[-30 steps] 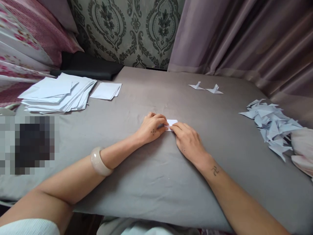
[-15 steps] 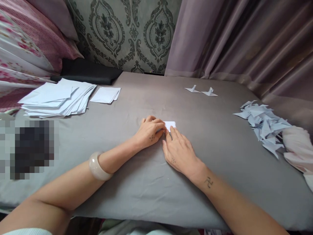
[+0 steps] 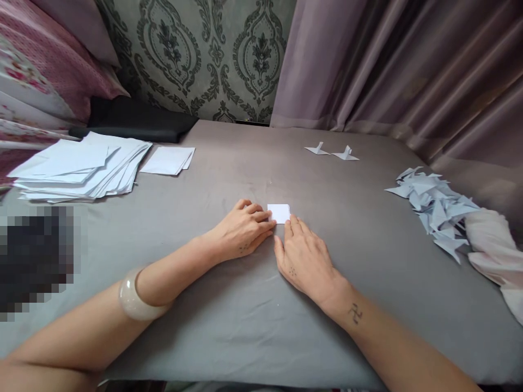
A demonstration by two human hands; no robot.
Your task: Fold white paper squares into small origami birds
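A small folded white paper [image 3: 279,213] lies flat on the grey cloth in front of me. My left hand [image 3: 244,228] rests at its left edge, palm down, fingertips touching the paper and fingers stretched out. At the paper's lower right corner, the fingertips of my right hand [image 3: 306,251] press down, the fingers straight and the thumb held apart. Neither hand grips the paper. Most of the paper's top face shows between them; its left edge is partly under the left fingers.
A large stack of white paper [image 3: 81,169] and a smaller pile of paper squares [image 3: 165,161] lie at the left. Two folded paper cranes [image 3: 346,154] stand at the back right. A heap of cranes [image 3: 435,201] lies far right, beside pale pink cloth [image 3: 490,239].
My left hand has slid left, uncovering more of the folded paper. My right hand stays at the paper's right side. The view has shifted slightly.
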